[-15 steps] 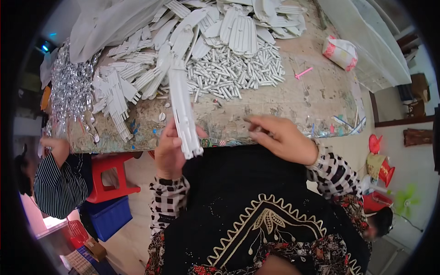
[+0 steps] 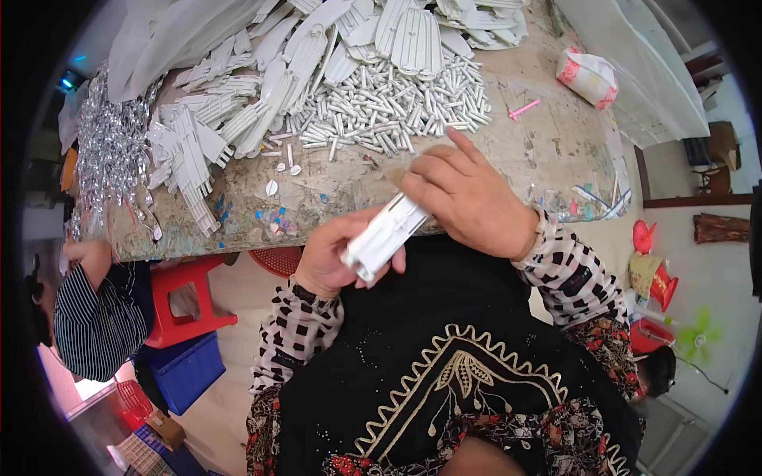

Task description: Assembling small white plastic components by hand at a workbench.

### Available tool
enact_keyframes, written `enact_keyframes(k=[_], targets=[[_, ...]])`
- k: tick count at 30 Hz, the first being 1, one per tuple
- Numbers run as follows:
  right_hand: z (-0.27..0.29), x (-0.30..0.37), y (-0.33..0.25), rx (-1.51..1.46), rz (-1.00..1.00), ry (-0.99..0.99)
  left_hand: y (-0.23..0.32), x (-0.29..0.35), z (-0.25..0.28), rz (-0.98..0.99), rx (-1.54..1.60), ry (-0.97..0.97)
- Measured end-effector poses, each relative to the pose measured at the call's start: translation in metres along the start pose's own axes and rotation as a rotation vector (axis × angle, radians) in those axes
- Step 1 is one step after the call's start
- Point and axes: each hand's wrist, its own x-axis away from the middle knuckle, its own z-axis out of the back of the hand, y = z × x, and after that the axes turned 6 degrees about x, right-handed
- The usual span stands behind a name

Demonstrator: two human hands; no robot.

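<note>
Your right hand (image 2: 472,200) has come over the far end of the white plastic part (image 2: 389,236), now tilted toward one o'clock; whether it grips, I cannot tell. Your left hand (image 2: 329,255) holds the near end, fingers closed. Beyond, white rods (image 2: 389,111) lie at twelve o'clock.

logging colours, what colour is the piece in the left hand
The piece is white, best seen in head view.

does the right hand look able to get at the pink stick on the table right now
Probably yes: the right hand is at the white part that the left hand holds, but the pink stick lies beyond it on the table, with nothing visible between.
</note>
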Motion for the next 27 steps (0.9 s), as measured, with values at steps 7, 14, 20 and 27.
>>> enact_keyframes(k=[7, 14, 20, 27], targets=[[-0.012, 0.016, -0.012, -0.451, -0.495, -0.103, -0.007, -0.012, -0.011, -0.439, -0.008, 0.209], [-0.032, 0.008, -0.025, -0.874, -0.484, -0.091, 0.006, -0.016, -0.001, -0.626, -0.193, 0.355], [-0.024, 0.0, -0.013, -1.895, -0.682, -0.533, 0.014, -0.017, 0.001, -0.572, -0.232, 0.265], [-0.03, 0.005, -0.021, -2.34, -0.726, -0.539, 0.016, -0.025, -0.006, -0.39, -0.221, 0.203]])
